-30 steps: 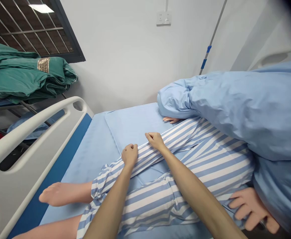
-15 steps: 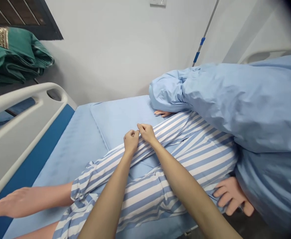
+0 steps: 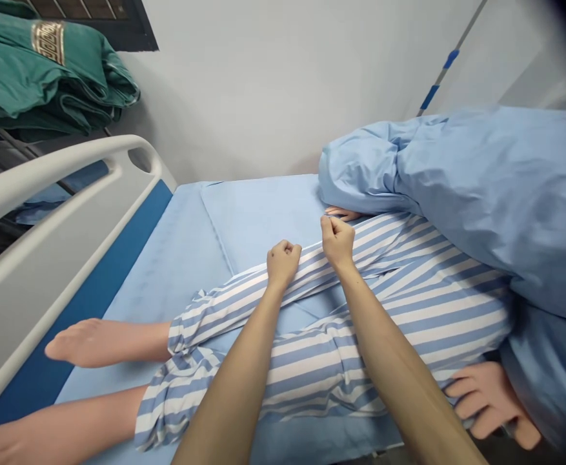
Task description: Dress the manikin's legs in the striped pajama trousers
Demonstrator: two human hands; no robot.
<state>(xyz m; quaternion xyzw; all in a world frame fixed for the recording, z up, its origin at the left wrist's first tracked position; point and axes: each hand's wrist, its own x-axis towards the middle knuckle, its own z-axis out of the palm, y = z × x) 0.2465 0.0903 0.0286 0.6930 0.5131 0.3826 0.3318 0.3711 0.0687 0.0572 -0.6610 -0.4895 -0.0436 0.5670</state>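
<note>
A figure that looks like a nursing manikin lies on the bed in blue-and-white striped trousers point(image 3: 306, 371). Over the upper edge of its far trouser leg, my left hand point(image 3: 283, 261) is closed in a fist. Further right along the same leg is my right hand point(image 3: 338, 242), also closed, its knuckles beside the manikin's far hand point(image 3: 343, 213). Whatever my fingers may hold is hidden inside both fists. The manikin's bare far foot point(image 3: 103, 342) points toward the footboard, and its near hand point(image 3: 493, 397) rests at the bed's near edge.
A light blue sheet point(image 3: 166, 258) covers the bed. The white and blue footboard point(image 3: 132, 206) rises at left. Green folded cloth point(image 3: 55, 71) lies beyond it. A blue gown point(image 3: 481, 206) covers the manikin's upper body. A pole point(image 3: 440, 77) stands against the wall.
My hands were almost touching; now they are apart, the right one further along the leg toward the hip. The view has shifted left, so both feet show more.
</note>
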